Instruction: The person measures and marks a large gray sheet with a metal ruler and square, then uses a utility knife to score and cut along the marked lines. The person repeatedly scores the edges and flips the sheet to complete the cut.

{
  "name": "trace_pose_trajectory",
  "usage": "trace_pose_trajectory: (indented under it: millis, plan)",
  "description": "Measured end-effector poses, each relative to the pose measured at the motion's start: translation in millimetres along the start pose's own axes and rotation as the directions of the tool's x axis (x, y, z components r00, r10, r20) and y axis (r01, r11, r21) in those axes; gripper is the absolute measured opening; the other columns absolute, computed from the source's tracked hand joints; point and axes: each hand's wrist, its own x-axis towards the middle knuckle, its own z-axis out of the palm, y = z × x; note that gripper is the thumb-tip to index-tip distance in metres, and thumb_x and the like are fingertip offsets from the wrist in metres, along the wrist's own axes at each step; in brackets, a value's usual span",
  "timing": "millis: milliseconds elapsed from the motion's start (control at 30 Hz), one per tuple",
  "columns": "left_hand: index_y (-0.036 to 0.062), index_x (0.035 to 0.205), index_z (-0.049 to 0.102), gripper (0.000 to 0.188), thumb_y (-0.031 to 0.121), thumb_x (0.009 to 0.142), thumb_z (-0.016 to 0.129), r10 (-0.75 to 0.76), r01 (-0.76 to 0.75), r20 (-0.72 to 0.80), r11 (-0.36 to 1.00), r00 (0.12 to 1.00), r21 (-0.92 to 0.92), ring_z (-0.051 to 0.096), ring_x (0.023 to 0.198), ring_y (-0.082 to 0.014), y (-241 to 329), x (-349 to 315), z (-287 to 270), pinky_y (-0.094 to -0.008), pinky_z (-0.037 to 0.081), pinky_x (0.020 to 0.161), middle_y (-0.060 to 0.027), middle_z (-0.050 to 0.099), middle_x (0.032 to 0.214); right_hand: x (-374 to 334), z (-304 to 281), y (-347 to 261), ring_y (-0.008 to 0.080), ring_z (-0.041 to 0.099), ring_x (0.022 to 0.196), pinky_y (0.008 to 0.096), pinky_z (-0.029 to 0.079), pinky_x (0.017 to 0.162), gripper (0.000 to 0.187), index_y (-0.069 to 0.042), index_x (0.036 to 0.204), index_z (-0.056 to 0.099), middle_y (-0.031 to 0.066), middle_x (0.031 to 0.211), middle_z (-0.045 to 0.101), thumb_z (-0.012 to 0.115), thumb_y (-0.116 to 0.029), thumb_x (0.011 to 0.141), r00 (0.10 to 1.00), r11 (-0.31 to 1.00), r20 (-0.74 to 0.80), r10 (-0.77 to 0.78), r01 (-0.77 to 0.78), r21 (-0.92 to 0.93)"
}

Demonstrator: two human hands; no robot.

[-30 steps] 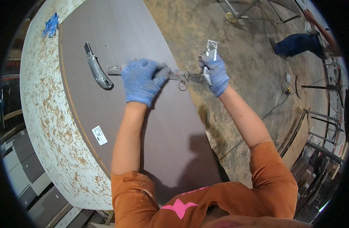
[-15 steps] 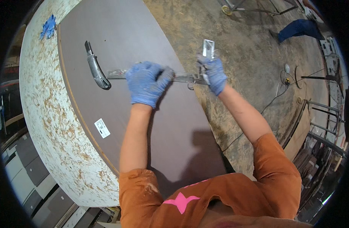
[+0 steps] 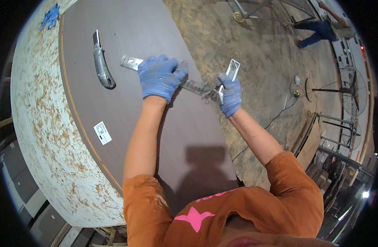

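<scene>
My left hand, in a blue knitted work glove, is closed over the metal blade of a combination square. The blade's bare end pokes out left of the glove, and its middle is hidden under my palm. Beyond the panel's right edge, my right hand, gloved alike, grips the square's head, whose silver frame sticks up past the fingers. Beneath is a large brown panel. A grey utility knife with its dark blade out lies on it, left of my left hand.
A white label is stuck on the panel. The worn white tabletop borders it on the left, with blue gloves at its far end. Right are a concrete floor, a cable and a metal-frame cart; another person stands far right.
The square has turned from nearly level to a slant, its left end farther away and its head nearer me. My right hand has come slightly nearer. The other person shows more.
</scene>
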Motion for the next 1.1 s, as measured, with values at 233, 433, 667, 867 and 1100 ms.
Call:
trace_pose_trajectory:
  millis: [233,433,667,867,1100]
  plan:
    - [0.0100,0.061,0.063,0.035,0.040,0.079,0.063,-0.008,0.002,-0.074,0.996,0.997,-0.084,0.057,0.070,-0.0302,5.5,-35.8,-2.9,-0.0425,0.042,0.066,-0.0079,0.058,0.065,5.4,-8.2,-24.9,0.0089,0.055,0.064,0.0242,0.043,0.054,0.017,-0.007,0.092,0.058,0.0008,0.076,0.060,0.070,-0.014,0.082,0.974,0.988,0.227,0.016,0.020,-0.156]
    - [0.0092,0.063,0.062,0.039,0.043,0.082,0.062,-0.013,0.012,-0.020,0.998,1.000,-0.054,0.056,0.068,-0.0313,10.7,-36.8,-7.1,-0.0441,0.042,0.064,-0.0103,0.058,0.067,-9.9,-14.0,-14.5,0.0089,0.054,0.063,0.0234,0.044,0.055,0.020,-0.007,0.095,0.057,-0.0021,0.074,0.055,0.071,-0.014,0.082,0.986,0.996,0.155,0.059,-0.047,-0.077]
    - [0.0104,0.062,0.063,0.038,0.043,0.080,0.063,-0.068,0.073,0.124,0.997,0.990,-0.031,0.056,0.068,-0.0320,16.3,-52.0,-13.3,-0.0451,0.040,0.064,-0.0100,0.058,0.068,-37.4,-1.3,-13.1,0.0098,0.055,0.063,0.0252,0.045,0.054,0.021,-0.006,0.099,0.057,0.0000,0.076,0.057,0.068,-0.015,0.084,0.969,0.981,0.222,0.106,-0.066,-0.181]
    - [0.0136,0.068,0.067,0.031,0.042,0.080,0.062,0.103,-0.090,0.027,0.948,0.994,-0.305,0.056,0.068,-0.0309,41.4,-72.8,-5.5,-0.0436,0.042,0.065,-0.0097,0.058,0.068,-8.4,-64.7,-28.8,0.0101,0.053,0.063,0.0261,0.045,0.057,0.027,-0.004,0.106,0.055,-0.0005,0.074,0.054,0.066,-0.018,0.086,0.948,0.980,0.299,0.107,-0.050,-0.192]
    - [0.0107,0.060,0.059,0.038,0.043,0.081,0.060,-0.008,0.017,0.120,0.997,0.993,-0.079,0.056,0.068,-0.0296,26.5,-70.5,-8.8,-0.0425,0.042,0.063,-0.0081,0.056,0.067,-62.2,-34.2,-6.3,0.0094,0.054,0.065,0.0253,0.046,0.058,0.024,-0.005,0.100,0.058,0.0003,0.079,0.058,0.071,-0.015,0.083,0.995,0.989,0.102,0.020,-0.004,-0.150]
